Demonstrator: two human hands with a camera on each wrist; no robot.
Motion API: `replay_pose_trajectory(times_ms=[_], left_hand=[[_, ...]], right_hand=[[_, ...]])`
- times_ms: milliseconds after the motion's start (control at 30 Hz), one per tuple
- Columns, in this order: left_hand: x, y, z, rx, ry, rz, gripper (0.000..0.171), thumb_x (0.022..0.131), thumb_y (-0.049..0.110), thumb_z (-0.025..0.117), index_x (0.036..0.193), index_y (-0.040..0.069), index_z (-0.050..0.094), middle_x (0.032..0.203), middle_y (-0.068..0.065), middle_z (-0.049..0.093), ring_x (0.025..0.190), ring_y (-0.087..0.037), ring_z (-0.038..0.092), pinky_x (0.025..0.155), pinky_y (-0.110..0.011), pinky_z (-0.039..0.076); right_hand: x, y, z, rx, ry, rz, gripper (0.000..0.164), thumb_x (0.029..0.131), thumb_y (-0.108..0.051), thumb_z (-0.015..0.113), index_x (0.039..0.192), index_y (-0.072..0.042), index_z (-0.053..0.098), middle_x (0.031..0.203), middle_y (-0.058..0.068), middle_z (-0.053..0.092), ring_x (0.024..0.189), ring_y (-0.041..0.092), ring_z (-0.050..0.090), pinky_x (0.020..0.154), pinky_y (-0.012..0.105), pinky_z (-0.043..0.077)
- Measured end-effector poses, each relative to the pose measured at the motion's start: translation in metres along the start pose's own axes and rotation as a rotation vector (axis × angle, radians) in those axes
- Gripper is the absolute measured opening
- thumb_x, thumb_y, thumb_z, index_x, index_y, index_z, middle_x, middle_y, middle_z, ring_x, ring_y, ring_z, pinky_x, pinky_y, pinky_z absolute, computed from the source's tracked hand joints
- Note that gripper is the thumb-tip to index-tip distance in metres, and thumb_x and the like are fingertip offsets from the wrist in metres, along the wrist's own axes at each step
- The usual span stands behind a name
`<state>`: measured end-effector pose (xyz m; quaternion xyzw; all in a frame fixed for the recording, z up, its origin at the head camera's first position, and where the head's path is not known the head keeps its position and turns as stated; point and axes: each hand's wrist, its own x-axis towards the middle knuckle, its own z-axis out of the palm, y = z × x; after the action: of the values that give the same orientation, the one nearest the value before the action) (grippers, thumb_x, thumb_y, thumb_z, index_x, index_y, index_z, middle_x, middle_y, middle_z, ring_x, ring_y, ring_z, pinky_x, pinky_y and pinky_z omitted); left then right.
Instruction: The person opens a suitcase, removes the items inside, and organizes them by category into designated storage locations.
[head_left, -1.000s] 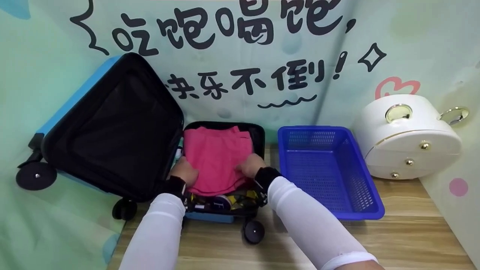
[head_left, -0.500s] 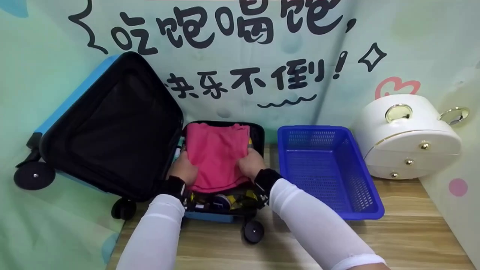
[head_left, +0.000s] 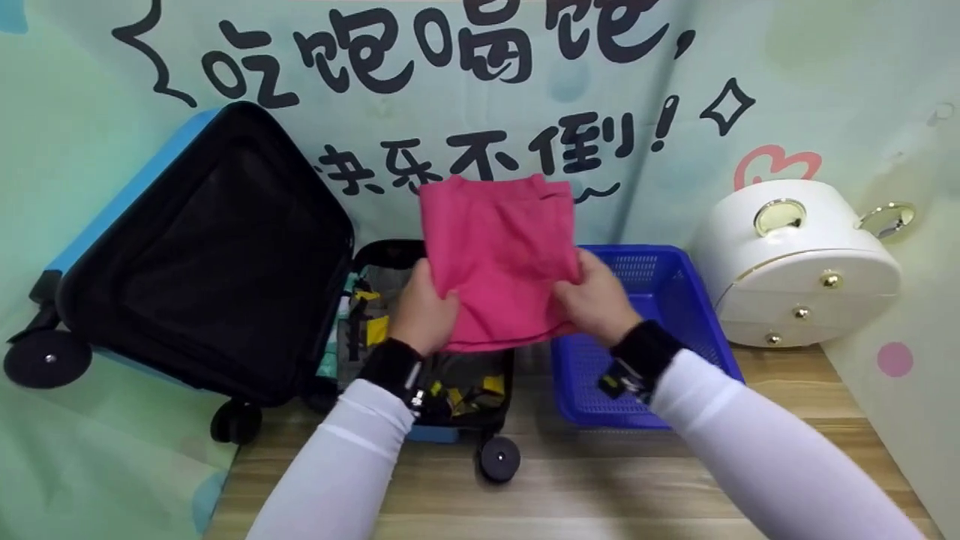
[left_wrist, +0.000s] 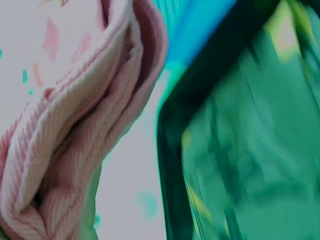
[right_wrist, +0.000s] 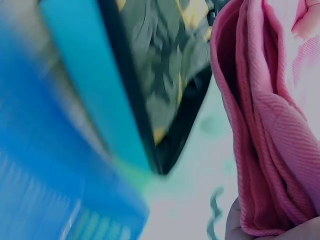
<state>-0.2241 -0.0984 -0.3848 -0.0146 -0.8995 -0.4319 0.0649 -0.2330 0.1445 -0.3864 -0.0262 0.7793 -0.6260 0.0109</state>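
Note:
A folded pink garment (head_left: 499, 259) is held up in front of the body, over the gap between the open suitcase (head_left: 375, 251) and the blue basket (head_left: 705, 315). My left hand (head_left: 426, 311) pinches its left edge, thumb on top. Its right edge is gripped by my right hand (head_left: 600, 296). In the left wrist view the layered folds of the garment (left_wrist: 85, 120) show close up. The right wrist view has the stacked folds of the garment (right_wrist: 270, 130), with a bit of my right hand (right_wrist: 305, 231) beneath. Inside the suitcase lies camouflage-patterned clothing (head_left: 469, 371) with yellow patches.
The suitcase's black-lined lid (head_left: 225, 255) leans open at left, its wheels (head_left: 49, 358) sticking out. A white rounded drawer case (head_left: 810, 270) with gold knobs stands right of the basket. Behind is a printed backdrop (head_left: 360, 135); underneath is a wood-grain surface (head_left: 585, 487).
Both hands have lifted the pink garment out of the suitcase and carried it up and to the right. The camouflage clothing under it has come into view.

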Motion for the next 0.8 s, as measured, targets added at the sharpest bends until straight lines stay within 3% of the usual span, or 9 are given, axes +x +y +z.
replay_pose_trajectory(times_ms=[133,233,333,433,567,733,800], left_hand=[[-0.002,0.034,0.046,-0.046,-0.034,0.064,0.04,0.094,0.019,0.057,0.129,0.011,0.041,0.114,-0.008,0.06,0.106,-0.019,0.056,0.09,-0.035,0.044],[-0.002,0.05,0.082,-0.042,-0.078,0.087,0.038,0.093,0.02,0.057,0.127,0.011,0.042,0.113,-0.007,0.06,0.107,-0.019,0.057,0.088,-0.034,0.045],[-0.002,0.054,0.115,-0.023,-0.132,0.069,0.038,0.093,0.021,0.057,0.127,0.01,0.042,0.116,-0.009,0.061,0.107,-0.02,0.058,0.088,-0.034,0.046],[-0.002,0.05,0.141,0.003,-0.187,0.027,0.041,0.094,0.02,0.055,0.13,0.007,0.04,0.121,-0.012,0.06,0.11,-0.022,0.057,0.09,-0.033,0.045],[-0.005,0.048,0.165,0.067,-0.279,-0.033,0.044,0.095,0.019,0.054,0.133,0.006,0.037,0.119,-0.013,0.061,0.107,-0.023,0.059,0.088,-0.034,0.046],[-0.009,0.055,0.181,0.203,-0.329,-0.051,0.044,0.094,0.018,0.05,0.135,0.007,0.039,0.109,-0.012,0.065,0.098,-0.025,0.063,0.081,-0.036,0.048],[-0.01,0.06,0.184,0.244,-0.336,-0.043,0.044,0.093,0.015,0.05,0.134,0.006,0.039,0.107,-0.012,0.066,0.097,-0.025,0.063,0.08,-0.036,0.049]], right_hand=[[-0.017,0.009,-0.057,-0.167,0.089,-0.067,0.047,0.083,-0.001,0.054,0.129,-0.006,0.051,0.104,0.021,0.062,0.075,0.029,0.065,0.057,0.041,0.055],[-0.026,0.025,-0.091,-0.204,0.131,-0.047,0.044,0.083,0.0,0.053,0.127,-0.005,0.05,0.1,0.023,0.061,0.069,0.029,0.066,0.053,0.043,0.055],[-0.031,0.045,-0.111,-0.188,0.126,0.025,0.044,0.085,0.001,0.049,0.129,-0.003,0.046,0.101,0.028,0.057,0.067,0.035,0.066,0.051,0.049,0.054],[-0.03,0.066,-0.12,-0.278,0.106,0.06,0.048,0.086,0.001,0.048,0.134,-0.001,0.043,0.107,0.029,0.056,0.077,0.036,0.064,0.057,0.047,0.055],[-0.031,0.09,-0.13,-0.442,0.069,0.098,0.051,0.087,0.001,0.048,0.138,0.0,0.04,0.114,0.026,0.058,0.09,0.035,0.061,0.065,0.04,0.055],[-0.037,0.111,-0.137,-0.494,0.02,0.177,0.047,0.088,0.001,0.048,0.134,0.001,0.042,0.11,0.027,0.059,0.081,0.033,0.064,0.054,0.038,0.055],[-0.04,0.115,-0.137,-0.459,0.006,0.208,0.045,0.088,0.002,0.049,0.133,0.002,0.042,0.109,0.029,0.058,0.075,0.034,0.065,0.051,0.04,0.055]])
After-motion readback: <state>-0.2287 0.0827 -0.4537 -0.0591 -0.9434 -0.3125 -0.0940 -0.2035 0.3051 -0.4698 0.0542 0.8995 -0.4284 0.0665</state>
